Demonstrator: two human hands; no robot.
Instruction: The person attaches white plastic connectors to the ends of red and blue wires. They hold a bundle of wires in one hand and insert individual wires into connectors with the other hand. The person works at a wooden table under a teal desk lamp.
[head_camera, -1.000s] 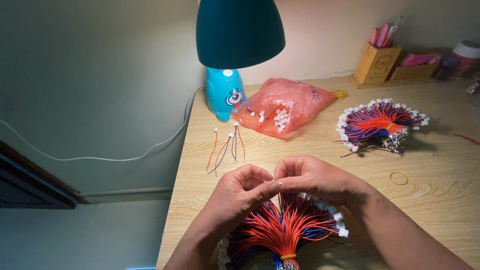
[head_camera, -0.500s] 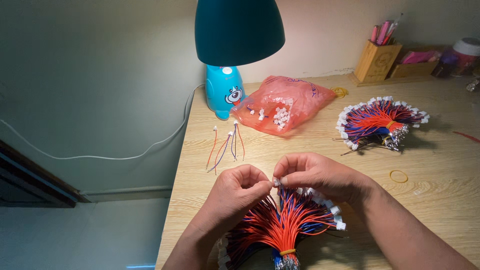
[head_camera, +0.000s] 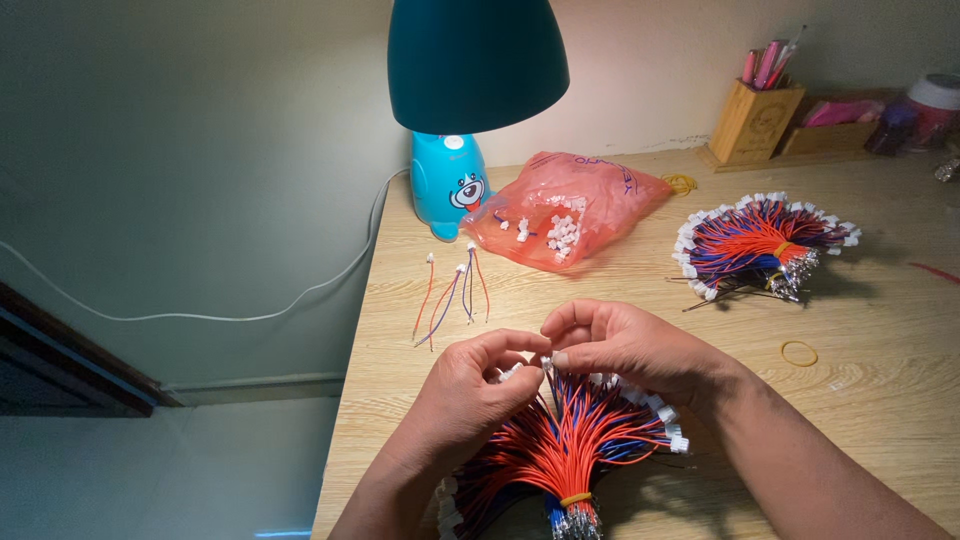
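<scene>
In the head view, a fanned bundle of red and blue wires (head_camera: 560, 450), bound near its base by a yellow band, lies on the table (head_camera: 880, 400) at the near edge, well in front of the teal lamp (head_camera: 455, 120). The left hand (head_camera: 470, 385) and the right hand (head_camera: 625, 345) meet just above the bundle, both pinched narrow on a small white connector (head_camera: 545, 362) at a wire's end; whether a single wire or several are held cannot be told. The step is judged best done with the pinch kept close to the connector, the wire fed straight, and the other wires left fanned so none is dragged along. To the right of the lamp lies a pink bag of white connectors (head_camera: 565, 210), and further right a second wire bundle (head_camera: 765, 245); a few loose wires (head_camera: 450, 290) rest just in front of the lamp's base.
</scene>
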